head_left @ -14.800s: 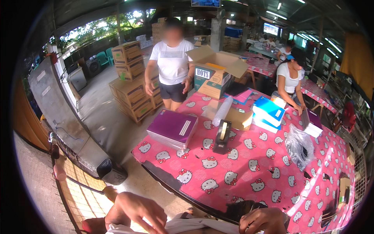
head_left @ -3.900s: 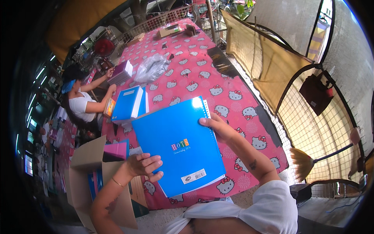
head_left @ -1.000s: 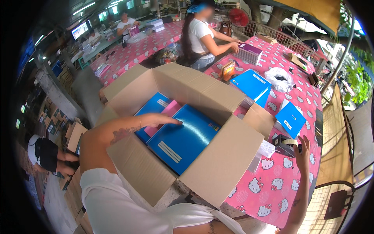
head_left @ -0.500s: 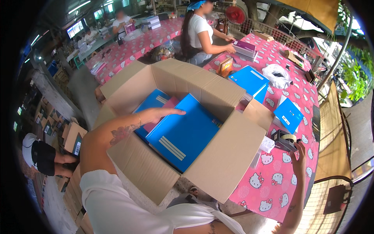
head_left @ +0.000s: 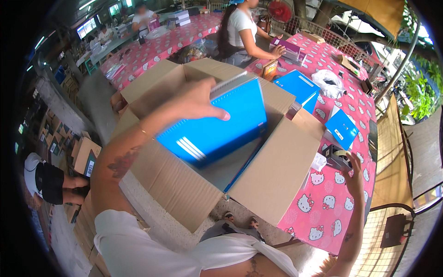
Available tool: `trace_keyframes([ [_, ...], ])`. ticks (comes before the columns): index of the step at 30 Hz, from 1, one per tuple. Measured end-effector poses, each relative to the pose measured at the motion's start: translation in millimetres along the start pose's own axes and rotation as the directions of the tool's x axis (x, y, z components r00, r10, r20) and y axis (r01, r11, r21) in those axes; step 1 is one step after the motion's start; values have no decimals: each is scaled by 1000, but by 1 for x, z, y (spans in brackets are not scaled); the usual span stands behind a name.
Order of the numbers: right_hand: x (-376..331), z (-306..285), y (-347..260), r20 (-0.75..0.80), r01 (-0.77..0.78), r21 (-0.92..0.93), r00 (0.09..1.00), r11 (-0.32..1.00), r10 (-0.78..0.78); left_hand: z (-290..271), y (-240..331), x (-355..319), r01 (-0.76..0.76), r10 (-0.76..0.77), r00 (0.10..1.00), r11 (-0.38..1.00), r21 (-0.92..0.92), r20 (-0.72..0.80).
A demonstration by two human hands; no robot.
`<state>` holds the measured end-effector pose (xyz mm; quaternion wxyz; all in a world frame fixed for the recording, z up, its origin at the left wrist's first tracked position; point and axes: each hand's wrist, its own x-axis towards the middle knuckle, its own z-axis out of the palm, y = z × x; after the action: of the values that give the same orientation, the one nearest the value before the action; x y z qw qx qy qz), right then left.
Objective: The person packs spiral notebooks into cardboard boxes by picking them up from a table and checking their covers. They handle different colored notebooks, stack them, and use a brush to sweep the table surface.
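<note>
My left hand (head_left: 198,102) grips a blue spiral notebook (head_left: 230,113) by its bound edge, thumb on the cover and fingers behind. The notebook is tilted up inside an open cardboard box (head_left: 272,171), and a lighter page edge shows behind it. How many notebooks are in the grip is hidden. Below it, a blue edge and a grey surface show in the box. On the table at the right, my right hand (head_left: 354,174) curls its fingers around the end of a black tape dispenser (head_left: 336,158) with a roll of tape.
A pink patterned cloth covers the table (head_left: 304,231). Blue notebooks (head_left: 295,87), a loose blue notebook (head_left: 342,129) and a white plastic bag (head_left: 328,84) lie there. Across it, a person (head_left: 240,34) handles purple books (head_left: 288,50). Cartons (head_left: 85,157) stand at the left.
My left hand has lifted the blue notebook from lying in the box to a raised tilt. My right hand stays at the tape dispenser. The person opposite has raised a purple book.
</note>
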<state>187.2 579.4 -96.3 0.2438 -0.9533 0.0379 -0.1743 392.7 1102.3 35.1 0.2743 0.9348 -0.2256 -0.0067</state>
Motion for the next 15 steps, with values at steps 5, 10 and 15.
trace_keyframes([
  [5,21,-40,-87,-186,120,-97,973,988,-136,-69,84,-40,-122,182,967,946,300,-179],
  [10,46,-55,-232,-282,478,-5,842,878,-460,-95,95,-51,-288,439,844,856,429,-309],
  [15,106,11,-273,294,522,166,784,837,-547,-122,96,-91,-215,335,814,933,290,-475],
])
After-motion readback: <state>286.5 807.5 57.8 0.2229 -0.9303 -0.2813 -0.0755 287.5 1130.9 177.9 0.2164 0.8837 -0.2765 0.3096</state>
